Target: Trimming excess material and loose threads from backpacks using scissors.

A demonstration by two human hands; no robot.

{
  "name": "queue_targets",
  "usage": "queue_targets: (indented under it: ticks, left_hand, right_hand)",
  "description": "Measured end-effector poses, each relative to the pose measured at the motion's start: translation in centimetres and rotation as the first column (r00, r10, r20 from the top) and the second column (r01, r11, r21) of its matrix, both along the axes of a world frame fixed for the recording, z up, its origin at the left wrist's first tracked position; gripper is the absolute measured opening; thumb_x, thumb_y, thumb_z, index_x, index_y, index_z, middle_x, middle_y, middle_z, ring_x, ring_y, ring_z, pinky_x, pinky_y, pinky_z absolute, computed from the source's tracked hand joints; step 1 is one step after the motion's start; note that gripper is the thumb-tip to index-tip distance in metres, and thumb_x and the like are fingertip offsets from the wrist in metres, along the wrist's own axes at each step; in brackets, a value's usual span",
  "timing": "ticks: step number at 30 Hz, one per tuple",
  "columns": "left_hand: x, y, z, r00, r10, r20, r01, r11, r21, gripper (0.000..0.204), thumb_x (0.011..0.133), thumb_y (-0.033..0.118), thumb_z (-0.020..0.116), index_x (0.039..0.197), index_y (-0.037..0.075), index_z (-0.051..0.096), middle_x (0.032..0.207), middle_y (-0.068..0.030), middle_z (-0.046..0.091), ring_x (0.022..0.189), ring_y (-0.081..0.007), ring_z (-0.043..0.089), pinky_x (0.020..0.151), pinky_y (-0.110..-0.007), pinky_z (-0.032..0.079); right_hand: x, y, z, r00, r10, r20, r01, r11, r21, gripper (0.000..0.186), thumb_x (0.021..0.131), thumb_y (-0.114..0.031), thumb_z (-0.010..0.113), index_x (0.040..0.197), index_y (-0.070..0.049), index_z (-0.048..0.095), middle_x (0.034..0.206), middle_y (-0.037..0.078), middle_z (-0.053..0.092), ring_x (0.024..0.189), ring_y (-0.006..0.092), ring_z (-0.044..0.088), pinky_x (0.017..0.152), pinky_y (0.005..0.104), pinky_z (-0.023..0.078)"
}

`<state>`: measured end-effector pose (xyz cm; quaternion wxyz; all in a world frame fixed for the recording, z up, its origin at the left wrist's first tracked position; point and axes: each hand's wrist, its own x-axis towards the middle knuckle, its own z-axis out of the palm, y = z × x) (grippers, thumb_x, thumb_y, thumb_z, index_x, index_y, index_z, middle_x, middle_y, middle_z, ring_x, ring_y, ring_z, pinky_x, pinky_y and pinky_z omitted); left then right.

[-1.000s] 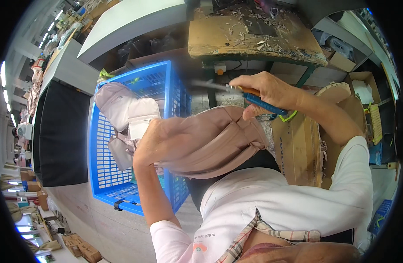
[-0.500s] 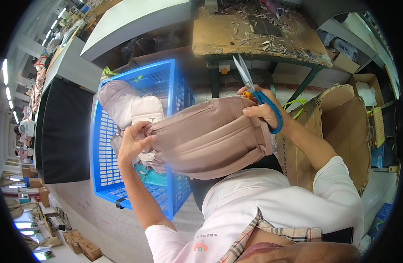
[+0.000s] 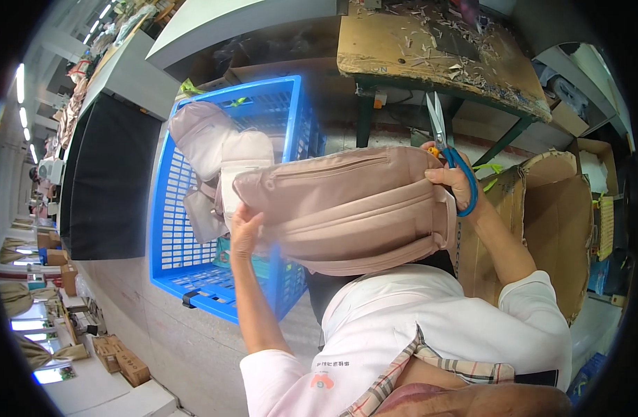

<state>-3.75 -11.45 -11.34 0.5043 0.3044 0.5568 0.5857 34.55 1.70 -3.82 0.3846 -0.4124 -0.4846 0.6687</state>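
Note:
A dusty-pink backpack (image 3: 346,208) with a zipper and padded bands along it stretches sideways between my hands, in front of my lap. My left hand (image 3: 246,233) grips its left end, thumb on the near face and the other fingers partly hidden. At the right end my right hand (image 3: 454,182) pinches the fabric beside the carry loop. That same hand also carries scissors (image 3: 470,186) with blue handles, hooked over the hand. Their blades point away from me, slightly apart. An orange-yellow piece shows near the pivot.
To the left stands a blue plastic crate (image 3: 167,201) holding pale pink bags (image 3: 206,135) and teal fabric. A worn wooden table (image 3: 374,52) strewn with scraps is ahead. An open cardboard box (image 3: 558,229) sits at my right, and a black panel (image 3: 110,181) stands beyond the crate.
The backpack, both hands and scissors have shifted right in the picture. My left hand has changed its hold from a bunched pinch to the bag's spread-out end. The scissors point more upright.

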Motion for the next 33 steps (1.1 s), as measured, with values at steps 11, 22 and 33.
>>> queue_targets:
  ticks: [11,22,33]
  left_hand:
    - [3.4,2.5,2.9,0.994,0.106,-0.004,-0.102,0.967,0.234,0.032,0.071,0.0,0.063,0.102,0.0,0.054,0.096,-0.0056,0.06,0.084,-0.011,0.055,0.078,-0.024,0.042]
    - [6.3,7.4,9.7,0.99,0.079,-0.117,-0.055,0.98,0.194,0.018,0.07,-0.002,0.058,0.087,0.002,0.059,0.074,-0.0002,0.06,0.061,-0.0053,0.054,0.052,-0.017,0.042]
    - [7.5,16.2,16.7,0.971,-0.045,-0.233,0.091,0.978,0.19,0.017,0.073,-0.001,0.059,0.09,0.001,0.059,0.085,-0.0034,0.061,0.074,-0.0101,0.056,0.069,-0.021,0.045]
  right_hand:
    - [3.1,-1.7,-2.5,0.971,-0.103,-0.217,0.065,0.982,-0.176,0.042,0.069,-0.012,0.061,0.109,-0.004,0.049,0.089,0.003,0.055,0.078,0.0104,0.053,0.074,0.0227,0.043]
    - [7.4,-5.8,-5.3,0.941,-0.211,-0.266,0.152,0.963,-0.223,0.058,0.071,-0.024,0.068,0.117,-0.001,0.043,0.106,0.01,0.055,0.095,0.02,0.054,0.082,0.032,0.044]
    - [6.8,-1.1,0.8,0.871,-0.467,-0.153,0.485,0.866,0.117,0.042,0.07,-0.014,0.061,0.107,0.001,0.05,0.089,0.005,0.058,0.079,0.0117,0.054,0.071,0.0225,0.041]
